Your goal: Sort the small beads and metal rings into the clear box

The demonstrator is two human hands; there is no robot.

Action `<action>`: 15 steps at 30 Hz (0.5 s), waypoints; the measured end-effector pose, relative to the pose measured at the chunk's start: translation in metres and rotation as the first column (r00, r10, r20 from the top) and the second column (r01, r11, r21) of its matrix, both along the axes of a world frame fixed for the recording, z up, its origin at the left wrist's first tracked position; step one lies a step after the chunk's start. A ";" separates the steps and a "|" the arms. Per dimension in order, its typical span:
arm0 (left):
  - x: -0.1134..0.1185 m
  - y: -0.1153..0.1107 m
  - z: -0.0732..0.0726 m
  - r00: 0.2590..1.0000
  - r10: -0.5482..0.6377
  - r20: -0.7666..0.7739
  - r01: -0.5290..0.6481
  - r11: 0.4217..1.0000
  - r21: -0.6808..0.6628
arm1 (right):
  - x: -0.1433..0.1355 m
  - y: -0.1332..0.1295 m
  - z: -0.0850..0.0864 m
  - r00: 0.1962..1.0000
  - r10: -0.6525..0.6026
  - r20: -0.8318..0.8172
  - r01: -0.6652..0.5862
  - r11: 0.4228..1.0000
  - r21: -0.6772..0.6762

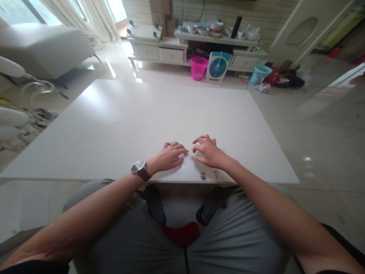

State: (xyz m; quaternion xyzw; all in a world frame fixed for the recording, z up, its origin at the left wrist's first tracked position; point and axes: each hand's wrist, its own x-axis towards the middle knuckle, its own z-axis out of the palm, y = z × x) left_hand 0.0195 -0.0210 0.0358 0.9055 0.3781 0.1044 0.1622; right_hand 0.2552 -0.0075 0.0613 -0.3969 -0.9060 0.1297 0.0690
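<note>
My left hand [170, 155], with a watch [138, 166] on its wrist, rests low over the white table [137, 125]. Its fingers are stretched out and the thumb stands apart from them. Small pink pieces [179, 158] show under and between those fingers; their kind is too small to tell. A yellow and green bit [173, 142] peeks out just beyond the knuckles. To the right, my right hand [208, 151] hovers with curved, spread fingers and nothing visible in them. Nearer the front edge lie a small yellow and blue cartoon-figure piece [203, 176] and a pale pinkish piece [216, 174].
Beyond the table is a low white cabinet [171, 55] with bowls and cups. A pink basket [199, 68], a blue fan [219, 66] and a light blue basket [259, 75] stand on the floor. A grey sofa [48, 45] is at the far left.
</note>
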 end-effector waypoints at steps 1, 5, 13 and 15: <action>-0.001 0.000 0.000 1.000 0.000 -0.004 0.000 1.000 0.000 | 0.000 0.000 0.000 1.000 0.000 0.002 0.000 1.000 0.000; -0.002 0.002 0.000 1.000 -0.011 -0.022 0.011 1.000 0.001 | 0.000 0.000 0.000 1.000 -0.003 0.010 0.003 1.000 -0.007; -0.002 0.003 0.006 1.000 0.011 -0.006 -0.011 1.000 -0.028 | 0.000 0.000 0.001 1.000 0.004 0.008 -0.004 1.000 -0.013; -0.003 0.003 0.007 1.000 0.017 -0.004 -0.017 0.999 -0.038 | 0.000 0.000 0.001 1.000 0.006 0.003 -0.006 1.000 -0.010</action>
